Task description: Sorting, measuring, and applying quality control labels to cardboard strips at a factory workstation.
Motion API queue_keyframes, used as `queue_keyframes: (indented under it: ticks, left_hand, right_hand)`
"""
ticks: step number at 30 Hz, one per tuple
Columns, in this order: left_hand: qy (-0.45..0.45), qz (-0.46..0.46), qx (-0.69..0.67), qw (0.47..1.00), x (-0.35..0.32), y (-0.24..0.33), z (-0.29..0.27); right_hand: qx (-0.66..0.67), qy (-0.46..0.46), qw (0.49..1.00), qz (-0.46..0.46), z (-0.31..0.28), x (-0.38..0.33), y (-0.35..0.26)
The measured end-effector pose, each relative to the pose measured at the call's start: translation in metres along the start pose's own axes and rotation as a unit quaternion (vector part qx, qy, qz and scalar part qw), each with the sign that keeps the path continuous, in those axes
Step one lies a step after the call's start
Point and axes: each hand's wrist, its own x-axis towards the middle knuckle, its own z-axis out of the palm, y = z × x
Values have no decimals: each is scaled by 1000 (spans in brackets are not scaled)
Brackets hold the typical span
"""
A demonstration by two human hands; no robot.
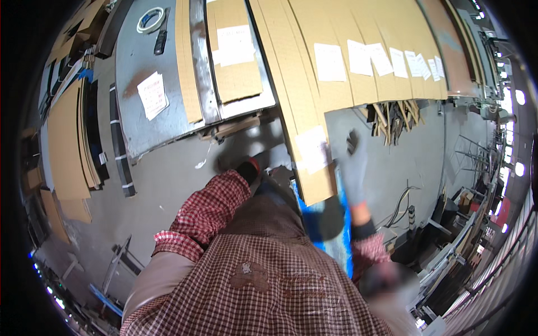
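Note:
A long strip of brown cardboard [316,187] points toward me from the table, its near end hanging past the table edge. On it lies a white paper sheet [311,150] with print. At the strip's left edge is my left hand [274,158] in a grey glove; its fingers are hidden or too unclear to make out. My right hand [354,168], also grey-gloved, is just right of the strip and smeared by motion, so its grip does not show. Beyond the strip, several more cardboard pieces [364,89] lie side by side, topped with white sheets [330,63].
To the left, a grey metal table [168,126] bears a tape roll [150,21], a black-handled tool [160,42] and papers [152,95]. Cardboard sheets [67,145] lean at far left. Below the strip stands a blue-edged surface [344,246]. Cables [400,207] lie on the floor at right.

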Motion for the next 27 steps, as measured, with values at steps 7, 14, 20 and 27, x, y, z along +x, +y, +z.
queue_keyframes:
  ticks: [7,14,20,27]
  left_hand:
    - [-46,115,238,963,-71,53,-26]
    - [40,-36,522,851,16,115,68]
    - [50,-62,503,861,-2,129,67]
    - [-21,121,441,889,13,145,81]
  right_hand:
    - [-341,-96,932,-73,25,-73,-26]
    - [44,-34,996,-64,-65,-30,-53]
    - [-238,-467,849,-63,-43,56,-47]
    - [-587,-496,611,-191,-19,116,139]
